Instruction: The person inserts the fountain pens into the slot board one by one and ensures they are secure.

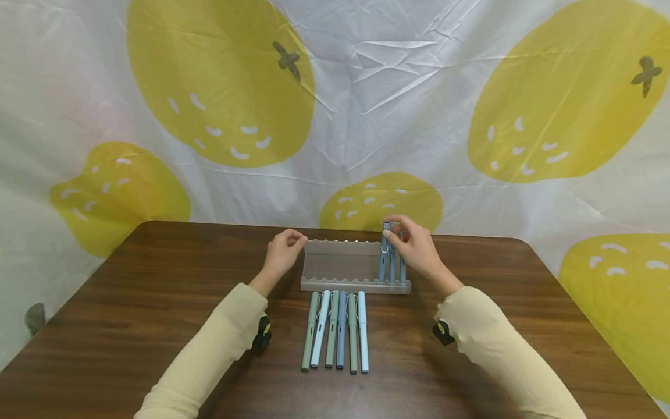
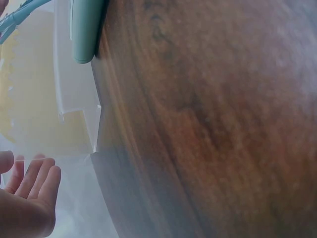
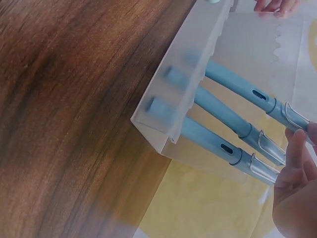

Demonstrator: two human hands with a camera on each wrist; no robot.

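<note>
"What is lying nearest?"

"Six pens (image 1: 342, 334), green and blue, are lying side by side on the brown desk (image 1: 408, 387)."

"What is standing behind them?"

"A clear rack (image 1: 340, 262). At its right end, a blue pen (image 1: 382, 266) is standing left of two more blue pens (image 1: 392, 269), its low end sitting behind the front lip."

"What are the hands doing?"

"The left hand (image 1: 284, 251) is pinching the rack's top left corner. The right hand (image 1: 416, 244) is holding the blue pen's cap, thumb and fingers bent around it."

"How is that pen seeming to handle?"

"It is looking light, stiff and smooth, maybe slippery. Holding the cap near its top is seeming best. The rack is looking thin, so gentle pinching is making sense."

"And farthest back?"

"A fruit cloth (image 1: 387, 110) is hanging."
</note>
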